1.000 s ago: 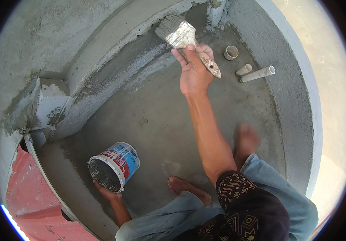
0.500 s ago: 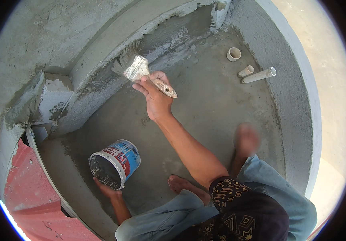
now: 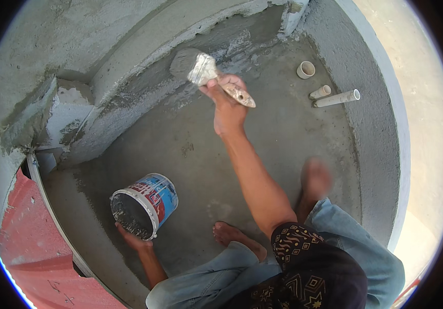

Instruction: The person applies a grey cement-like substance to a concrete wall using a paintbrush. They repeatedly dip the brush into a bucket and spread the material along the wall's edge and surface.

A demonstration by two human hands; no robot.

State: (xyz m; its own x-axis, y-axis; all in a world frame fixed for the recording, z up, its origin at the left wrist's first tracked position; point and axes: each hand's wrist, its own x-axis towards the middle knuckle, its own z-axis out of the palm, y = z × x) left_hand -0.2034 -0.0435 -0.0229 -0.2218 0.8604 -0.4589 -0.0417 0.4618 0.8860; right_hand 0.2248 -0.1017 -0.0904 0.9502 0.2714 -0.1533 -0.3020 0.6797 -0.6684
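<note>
A wide, flat paintbrush (image 3: pixel 202 70) with a grey-smeared ferrule and a pale wooden handle is gripped in my right hand (image 3: pixel 228 105). Its grey bristles lie against the low cement wall (image 3: pixel 144 87) on the far left side. My left hand (image 3: pixel 135 240) holds the lower edge of the mouth of a plastic bucket (image 3: pixel 166 191), printed blue, red and white. The bucket is tipped toward the left, so its dark grey, coated inside shows. Most of the left fingers are hidden behind the rim.
White pipe stubs (image 3: pixel 337 98) stick up from the grey cement floor (image 3: pixel 278 134) at the right. A curved low wall (image 3: pixel 373 123) bounds that side. Red corrugated sheeting (image 3: pixel 36 221) lies at the lower left. My bare feet (image 3: pixel 316 179) stand on the floor.
My right hand has moved the brush to the right and slightly up along the wall, its bristles pressed together now rather than splayed. The bucket stays tipped in my left hand, nearly unmoved.
</note>
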